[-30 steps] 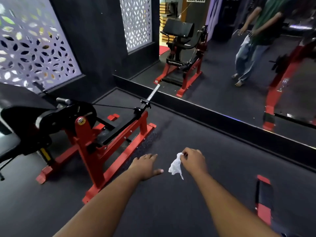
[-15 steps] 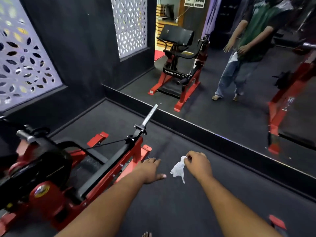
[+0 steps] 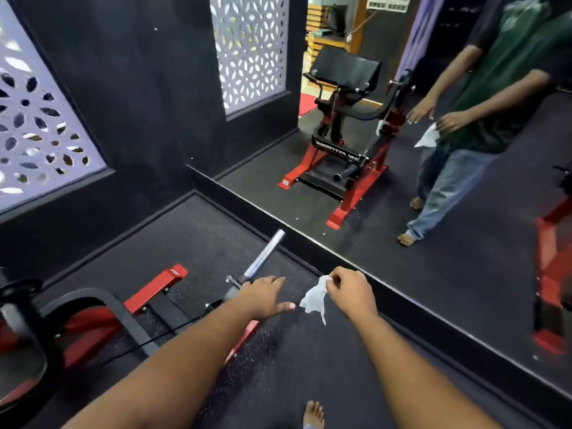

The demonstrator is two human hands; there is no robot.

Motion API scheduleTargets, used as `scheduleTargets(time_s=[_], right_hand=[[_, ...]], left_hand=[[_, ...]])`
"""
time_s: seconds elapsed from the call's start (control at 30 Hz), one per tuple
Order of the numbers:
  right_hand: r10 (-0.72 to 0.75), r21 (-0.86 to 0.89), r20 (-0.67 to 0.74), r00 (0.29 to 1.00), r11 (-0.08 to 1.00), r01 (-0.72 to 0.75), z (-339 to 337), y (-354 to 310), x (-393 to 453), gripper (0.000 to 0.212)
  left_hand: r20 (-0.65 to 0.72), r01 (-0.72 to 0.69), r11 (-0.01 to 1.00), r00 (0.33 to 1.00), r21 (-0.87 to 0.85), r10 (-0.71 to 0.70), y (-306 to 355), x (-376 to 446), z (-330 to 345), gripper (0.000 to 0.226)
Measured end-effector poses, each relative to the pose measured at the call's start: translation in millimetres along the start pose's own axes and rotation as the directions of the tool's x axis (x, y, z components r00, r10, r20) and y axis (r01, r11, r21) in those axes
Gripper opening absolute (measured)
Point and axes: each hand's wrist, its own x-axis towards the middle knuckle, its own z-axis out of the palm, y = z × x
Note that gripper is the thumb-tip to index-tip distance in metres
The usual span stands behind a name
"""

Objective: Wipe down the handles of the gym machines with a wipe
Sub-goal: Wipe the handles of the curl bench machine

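A crumpled white wipe (image 3: 315, 296) hangs from my right hand (image 3: 351, 291), which pinches its top corner above the dark floor. My left hand (image 3: 265, 295) is stretched forward, palm down and fingers straight, holding nothing, just over the base of a chrome bar (image 3: 265, 256). That bar sticks out from the red and black gym machine (image 3: 102, 317) at the lower left. None of the machine's handles shows in this view. The wall mirror (image 3: 464, 274) reflects the same machine and me holding the wipe.
A black raised sill (image 3: 387, 292) runs diagonally along the mirror's foot, close to my right hand. A red machine frame (image 3: 551, 274) shows in the mirror at the right edge. Patterned screens line the black wall on the left. My bare foot (image 3: 314, 413) stands on the rubber floor.
The view has moved closer to the mirror and the machine's chrome bar. My left hand now reaches over the bar's base. The right hand still holds the wipe.
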Motion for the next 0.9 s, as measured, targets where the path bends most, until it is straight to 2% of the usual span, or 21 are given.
scheduleTargets(time_s=[0.23,0.43,0.6,0.73,0.9], right_hand=[[-0.109,-0.046,0.064,0.992,0.993,0.112,-24.2,-2.2,163.5,0.016],[-0.218,-0.148,0.129,0.967,0.96,0.236,-2.6,-14.6,302.8,0.016],[-0.25,-0.22,0.192,0.949,0.931,0.29,12.7,-36.4,412.3,0.016],[-0.295,-0.211,0.216,0.931,0.916,0.34,11.7,-60.5,486.5,0.015],[-0.387,-0.201,0.293,0.874,0.869,0.452,28.2,-86.7,572.4,0.015]], left_hand=[[-0.025,0.08,0.995,0.996,-0.062,-0.082,-13.3,104.9,-55.7,0.094],[-0.008,0.164,0.975,0.986,-0.153,-0.167,-57.9,218.6,-91.4,0.093],[0.027,0.218,0.949,0.976,-0.228,-0.218,-95.9,298.5,-136.0,0.093],[0.044,0.235,0.948,0.972,-0.215,-0.231,-125.1,354.5,-176.3,0.096],[0.057,0.298,0.912,0.954,-0.283,-0.294,-157.2,415.1,-211.6,0.097]])
